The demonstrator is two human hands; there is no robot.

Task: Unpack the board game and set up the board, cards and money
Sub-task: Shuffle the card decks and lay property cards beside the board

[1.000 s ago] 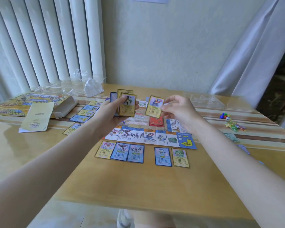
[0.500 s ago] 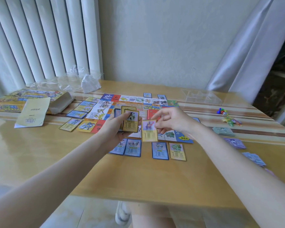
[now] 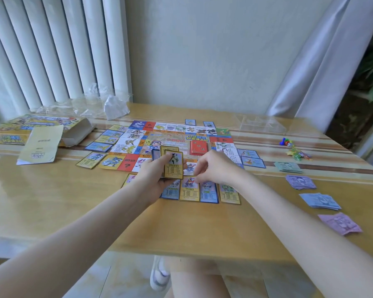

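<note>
We see left hand (image 3: 153, 179) gripping card stack (image 3: 173, 162); right hand (image 3: 215, 168) fingertips pinching yellow card (image 3: 188, 189) on desk (image 3: 95, 207), board (image 3: 172, 143) behind.

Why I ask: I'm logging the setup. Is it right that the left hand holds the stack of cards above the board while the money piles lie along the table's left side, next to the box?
Not quite. In the head view the left hand does hold the stack of cards above the board, but the money piles lie along the table's right side. The box sits on the left, far from them.
</note>
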